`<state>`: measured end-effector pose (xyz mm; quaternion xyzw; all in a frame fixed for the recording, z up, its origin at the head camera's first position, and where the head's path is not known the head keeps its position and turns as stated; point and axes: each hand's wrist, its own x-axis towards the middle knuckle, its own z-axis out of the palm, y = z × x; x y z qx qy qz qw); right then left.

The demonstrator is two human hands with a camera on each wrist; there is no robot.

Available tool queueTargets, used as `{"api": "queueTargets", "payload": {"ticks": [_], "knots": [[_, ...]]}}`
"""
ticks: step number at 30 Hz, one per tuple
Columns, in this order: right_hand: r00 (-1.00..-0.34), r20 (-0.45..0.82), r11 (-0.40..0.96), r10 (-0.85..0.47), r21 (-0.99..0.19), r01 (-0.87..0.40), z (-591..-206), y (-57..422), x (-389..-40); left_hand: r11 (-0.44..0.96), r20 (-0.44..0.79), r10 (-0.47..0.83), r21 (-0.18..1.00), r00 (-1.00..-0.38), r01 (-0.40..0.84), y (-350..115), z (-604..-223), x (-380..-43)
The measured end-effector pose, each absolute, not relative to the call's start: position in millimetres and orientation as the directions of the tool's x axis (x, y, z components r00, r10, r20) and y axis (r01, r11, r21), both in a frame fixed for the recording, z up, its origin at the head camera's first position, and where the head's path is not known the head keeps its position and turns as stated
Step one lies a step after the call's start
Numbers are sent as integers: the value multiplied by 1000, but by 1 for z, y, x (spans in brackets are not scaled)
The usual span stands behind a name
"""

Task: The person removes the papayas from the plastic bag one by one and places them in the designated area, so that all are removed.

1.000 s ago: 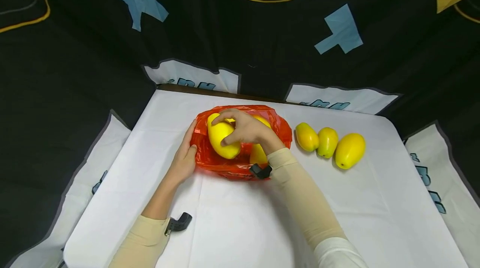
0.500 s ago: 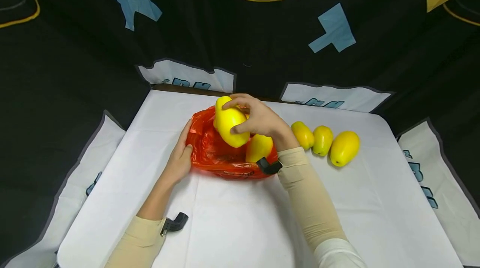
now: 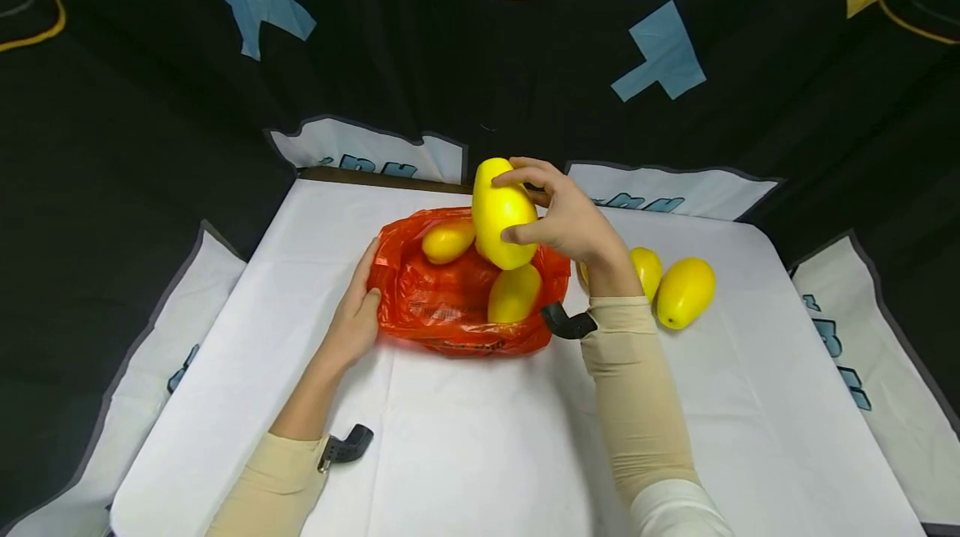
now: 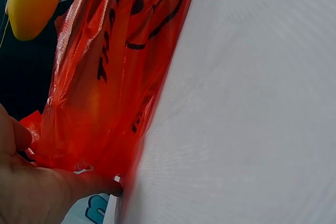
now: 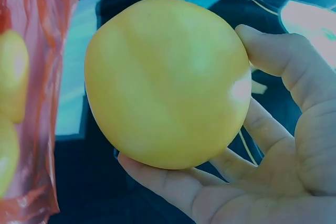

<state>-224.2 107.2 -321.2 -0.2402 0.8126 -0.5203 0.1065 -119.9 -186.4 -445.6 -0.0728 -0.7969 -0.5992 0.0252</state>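
Observation:
My right hand [image 3: 566,212] holds a large yellow mango [image 3: 498,208] above the right part of an open red plastic bag [image 3: 427,337]. In the right wrist view, thumb and fingers curl round the fruit's sides. Inside the bag lie a smaller yellow mango [image 3: 447,242] at the back and another mango [image 3: 514,295] at the right. My left hand [image 3: 352,320] grips the bag's left side; in the left wrist view the red plastic lies between thumb and fingers.
Right of the bag on the white table [image 3: 465,437] are a large yellow mango [image 3: 686,293] and a smaller one [image 3: 647,270]. A further fruit is mostly hidden behind my right wrist. A black curtain [image 3: 480,45] hangs beyond the table's back edge.
My right hand has lifted the large mango up out of the bag and moved right with it. The smaller mango inside has come into view. My left hand stays at the bag's left side.

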Motion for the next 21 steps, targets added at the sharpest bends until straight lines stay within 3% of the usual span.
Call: {"api": "queueTargets", "payload": {"ticks": [21], "knots": [[-940, 117, 362, -321, -902, -236, -308, 165, -203, 260, 125, 88, 955, -988, 144, -186, -447, -119]]}}
